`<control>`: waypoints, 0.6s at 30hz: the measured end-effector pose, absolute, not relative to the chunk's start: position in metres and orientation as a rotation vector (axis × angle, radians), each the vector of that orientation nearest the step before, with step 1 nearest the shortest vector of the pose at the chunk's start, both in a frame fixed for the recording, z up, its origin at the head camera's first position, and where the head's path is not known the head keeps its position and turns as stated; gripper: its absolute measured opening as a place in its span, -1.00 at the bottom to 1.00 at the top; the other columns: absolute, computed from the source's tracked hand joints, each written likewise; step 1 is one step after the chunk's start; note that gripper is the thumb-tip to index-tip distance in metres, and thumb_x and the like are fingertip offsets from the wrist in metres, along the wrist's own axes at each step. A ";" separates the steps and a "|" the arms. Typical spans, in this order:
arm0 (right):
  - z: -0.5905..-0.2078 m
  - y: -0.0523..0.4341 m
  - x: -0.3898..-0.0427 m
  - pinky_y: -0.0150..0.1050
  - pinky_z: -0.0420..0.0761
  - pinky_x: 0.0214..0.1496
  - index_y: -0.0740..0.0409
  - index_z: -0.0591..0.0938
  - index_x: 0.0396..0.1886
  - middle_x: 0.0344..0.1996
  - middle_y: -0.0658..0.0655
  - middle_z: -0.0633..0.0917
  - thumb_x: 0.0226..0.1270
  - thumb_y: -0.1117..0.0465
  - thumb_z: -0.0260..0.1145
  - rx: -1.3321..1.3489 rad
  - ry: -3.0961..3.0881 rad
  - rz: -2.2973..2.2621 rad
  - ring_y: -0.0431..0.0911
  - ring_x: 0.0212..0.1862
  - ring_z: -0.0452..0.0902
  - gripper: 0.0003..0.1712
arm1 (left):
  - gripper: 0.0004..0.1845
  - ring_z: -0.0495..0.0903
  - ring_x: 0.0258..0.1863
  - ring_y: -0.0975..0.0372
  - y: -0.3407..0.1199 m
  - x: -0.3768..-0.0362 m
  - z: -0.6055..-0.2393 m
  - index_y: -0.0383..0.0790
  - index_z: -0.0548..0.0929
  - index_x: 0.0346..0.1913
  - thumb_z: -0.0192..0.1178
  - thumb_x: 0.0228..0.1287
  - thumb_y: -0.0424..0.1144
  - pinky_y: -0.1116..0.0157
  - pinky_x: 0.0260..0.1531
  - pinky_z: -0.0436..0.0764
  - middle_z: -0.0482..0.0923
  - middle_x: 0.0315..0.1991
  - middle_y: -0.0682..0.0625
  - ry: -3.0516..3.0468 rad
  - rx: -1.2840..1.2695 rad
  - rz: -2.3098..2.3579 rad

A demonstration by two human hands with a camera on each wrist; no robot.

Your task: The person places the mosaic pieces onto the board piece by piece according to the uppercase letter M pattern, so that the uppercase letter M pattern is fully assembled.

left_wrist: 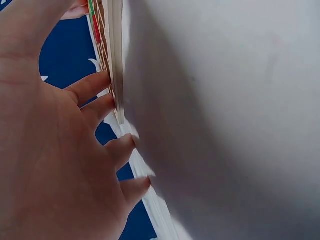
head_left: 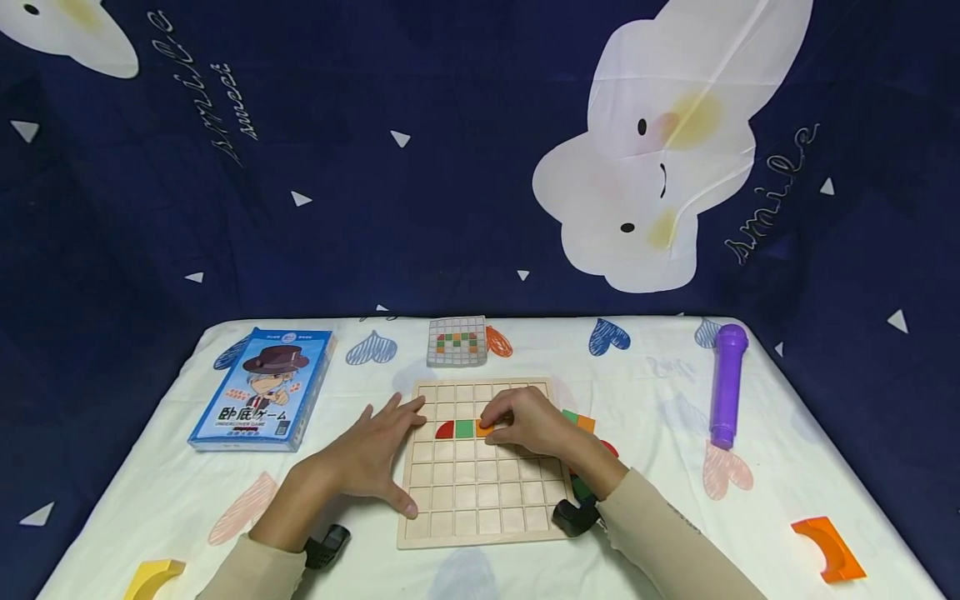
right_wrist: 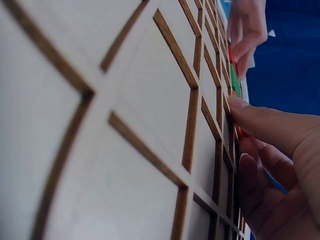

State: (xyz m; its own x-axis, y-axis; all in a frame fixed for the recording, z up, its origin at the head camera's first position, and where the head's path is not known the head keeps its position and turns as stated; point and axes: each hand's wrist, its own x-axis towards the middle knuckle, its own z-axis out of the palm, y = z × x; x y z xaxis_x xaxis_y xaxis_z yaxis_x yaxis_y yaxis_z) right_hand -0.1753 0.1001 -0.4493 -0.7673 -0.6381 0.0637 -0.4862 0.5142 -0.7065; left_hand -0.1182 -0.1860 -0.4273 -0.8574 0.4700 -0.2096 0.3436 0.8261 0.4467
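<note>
My left hand (head_left: 371,458), fingers straight, steadies the wooden grid board (head_left: 480,500) at lower centre. My right hand (head_left: 525,425) pinches an orange tile (head_left: 483,429) into the third row, beside a green square (head_left: 464,428) and red quarter-round (head_left: 445,430). Most cells remain bare.

You get even, bright light on the table (head_left: 660,400) in the head view, edges bowed. Both wrist views sit too close: the board (right_wrist: 125,125) blurs nearby.
</note>
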 end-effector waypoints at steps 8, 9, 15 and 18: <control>-0.449 0.100 -0.175 -0.38 0.70 0.08 0.09 0.84 -0.24 -0.17 -0.01 0.83 0.14 0.28 0.57 -0.955 2.543 -1.101 -0.12 -0.01 0.73 -0.83 | 0.39 -0.11 0.67 -0.22 -0.186 -0.119 -0.428 -0.24 0.36 0.45 0.63 -0.54 0.42 -0.30 0.61 0.02 0.02 0.67 -0.16 2.669 0.615 0.623; -0.449 0.100 -0.174 -0.38 0.70 0.08 0.09 0.84 -0.24 -0.17 -0.01 0.83 0.14 0.28 0.57 -0.956 2.541 -1.102 -0.12 -0.01 0.73 -0.83 | 0.39 -0.11 0.67 -0.22 -0.186 -0.119 -0.428 -0.24 0.35 0.46 0.64 -0.54 0.41 -0.29 0.61 0.02 0.01 0.67 -0.16 2.666 0.613 0.629; -0.449 0.100 -0.175 -0.39 0.70 0.07 0.10 0.84 -0.21 -0.14 0.00 0.82 0.16 0.28 0.56 -0.967 2.533 -1.100 -0.10 0.02 0.73 -0.82 | 0.38 -0.11 0.67 -0.20 -0.186 -0.118 -0.430 -0.24 0.35 0.46 0.66 -0.52 0.38 -0.27 0.62 0.02 -0.01 0.68 -0.16 2.655 0.612 0.641; -0.448 0.101 -0.174 -0.40 0.70 0.06 0.10 0.84 -0.21 -0.12 0.00 0.82 0.16 0.27 0.56 -0.967 2.532 -1.092 -0.10 0.03 0.72 -0.82 | 0.38 -0.11 0.67 -0.19 -0.186 -0.119 -0.431 -0.22 0.35 0.47 0.66 -0.53 0.38 -0.26 0.62 0.02 -0.01 0.68 -0.14 2.657 0.608 0.629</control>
State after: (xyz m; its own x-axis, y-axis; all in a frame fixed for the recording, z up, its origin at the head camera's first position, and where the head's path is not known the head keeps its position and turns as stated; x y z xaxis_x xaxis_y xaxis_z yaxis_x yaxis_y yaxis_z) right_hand -0.1745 0.1008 -0.4476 -0.7597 -0.6479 0.0560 -0.4853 0.5075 -0.7120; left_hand -0.1187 -0.1855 -0.4306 -0.8495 0.4765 -0.2263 0.3246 0.8103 0.4879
